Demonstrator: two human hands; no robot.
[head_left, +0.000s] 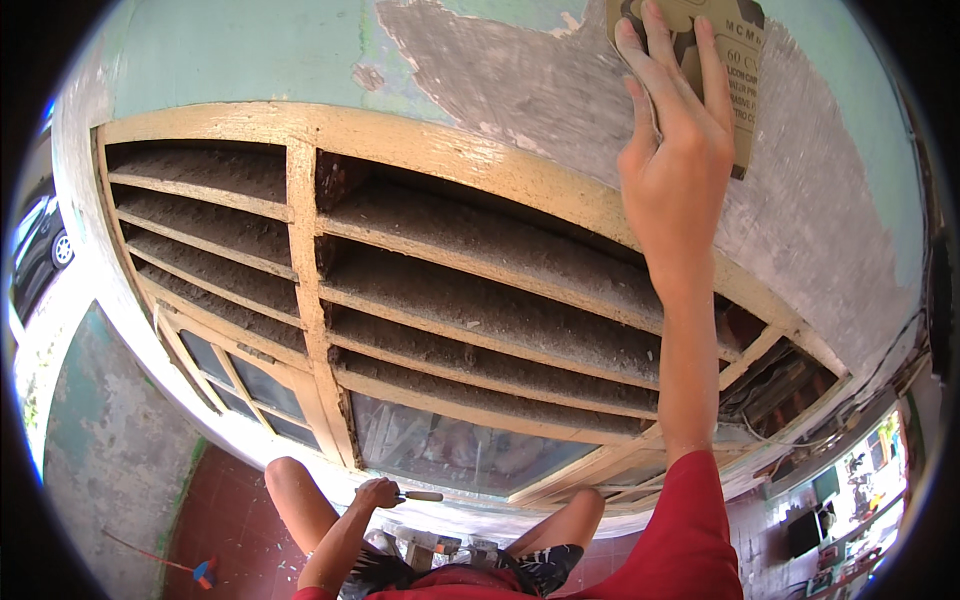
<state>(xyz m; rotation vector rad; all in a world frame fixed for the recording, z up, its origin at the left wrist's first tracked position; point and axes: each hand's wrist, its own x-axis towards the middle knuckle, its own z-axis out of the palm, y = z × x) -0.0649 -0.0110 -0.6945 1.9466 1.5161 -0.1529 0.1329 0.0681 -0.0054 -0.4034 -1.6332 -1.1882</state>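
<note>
At the top right, my right hand (pixel 685 150) presses a brown sheet of sandpaper (pixel 745 95) against the wall, its printed back toward me. The fingers lie spread over the sheet, and one edge of it curls up by the thumb. Under the sheet, the wall (pixel 540 80) is scraped to a rough grey patch with pale green paint around it. Low in the view, my left hand (pixel 377 493) is closed around a tool with a pale wooden handle (pixel 425 496). The handle sticks out to the right; the tool's other end is hidden in the fist.
Below the patch runs a yellow wooden frame (pixel 300 210) with dusty louvre slats (pixel 480 240) and glass panes (pixel 460 440). Loose cables (pixel 840 420) hang at the right. On the red tiled floor (pixel 230 510) at the lower left lies a blue-and-red object (pixel 205 573) with a thin stick.
</note>
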